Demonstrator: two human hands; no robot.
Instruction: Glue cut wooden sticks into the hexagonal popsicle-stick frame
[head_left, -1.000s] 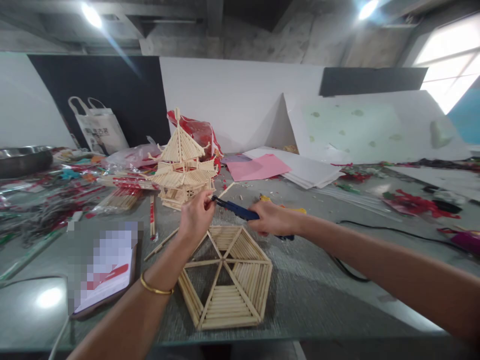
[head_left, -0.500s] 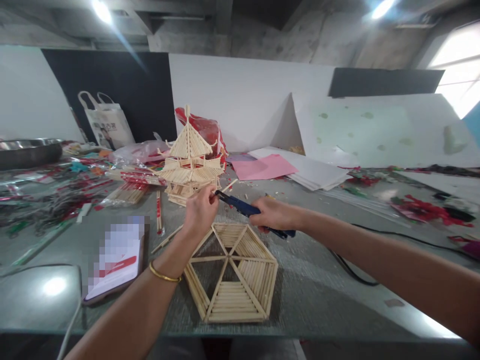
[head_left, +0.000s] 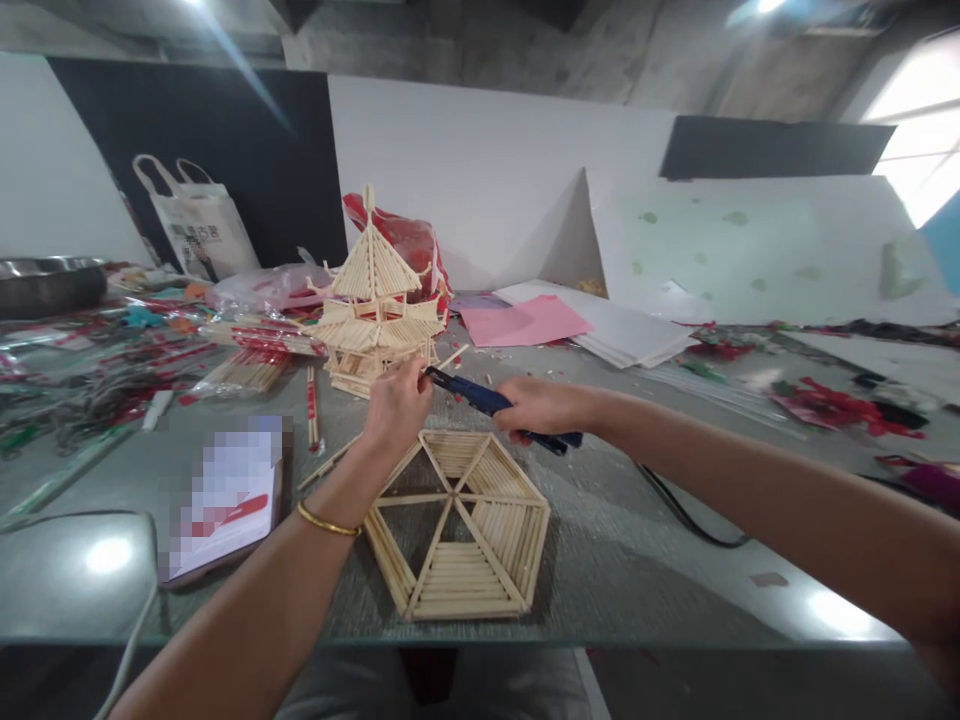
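My left hand is closed in a pinch in front of the small stick-built pagoda. A thin wooden stick runs from its fingertips up to the right; the fingers hide the other end. My right hand is wrapped round dark blue-handled pliers. The black jaws point left and meet the left fingertips. Below both hands lies a flat, many-sided wooden stick frame, split by spokes into triangles. Several triangles are filled with rows of sticks; those at the left are partly open.
A phone with a cable lies left of the frame. Bundled sticks, a red-labelled stick packet and plastic-wrapped clutter fill the left. Pink paper and white sheets lie behind. A black cable curves under my right arm.
The whole view has shifted, so things appear slightly higher and a little further left. Both hands keep nearly the same pose, with the pliers still at the left fingertips.
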